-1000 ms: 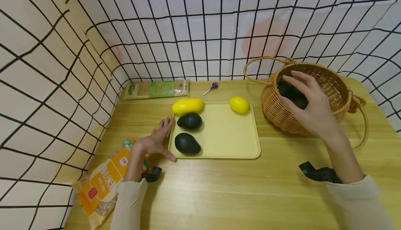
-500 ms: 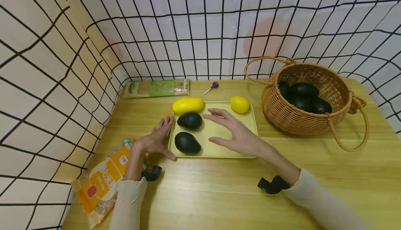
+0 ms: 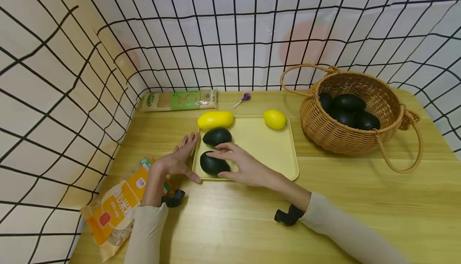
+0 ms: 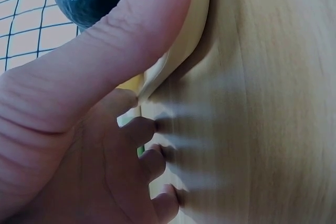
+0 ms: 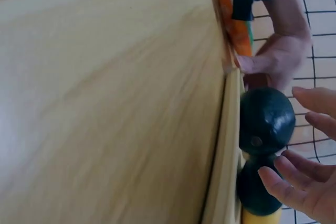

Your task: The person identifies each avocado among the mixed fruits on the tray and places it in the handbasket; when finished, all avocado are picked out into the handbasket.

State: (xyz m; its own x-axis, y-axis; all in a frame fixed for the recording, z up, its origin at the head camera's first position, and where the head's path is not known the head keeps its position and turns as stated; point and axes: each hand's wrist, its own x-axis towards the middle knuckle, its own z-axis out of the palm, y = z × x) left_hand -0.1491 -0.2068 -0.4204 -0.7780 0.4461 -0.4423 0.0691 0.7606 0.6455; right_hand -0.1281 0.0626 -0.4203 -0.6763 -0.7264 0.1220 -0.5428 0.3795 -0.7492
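A yellow tray holds two dark avocados near its left side, the near avocado and the far avocado. My right hand hovers over the near avocado, thumb and fingers spread; the right wrist view shows the fingertips apart from this avocado. My left hand rests at the tray's left edge with spread fingers, its thumb at the near corner. In the left wrist view this hand has its fingertips down by the tray rim. A mango-like yellow fruit and a lemon lie at the tray's far corners.
A wicker basket with several avocados stands at the right, its handles hanging outward. Behind the tray lie a noodle packet and a purple lollipop. An orange food bag lies beside the left forearm. Gridded cloth encloses the table.
My right hand has left the basket, where it held a dark avocado now lying among the others, and moved left over the tray to the near avocado. The left hand has stayed put.
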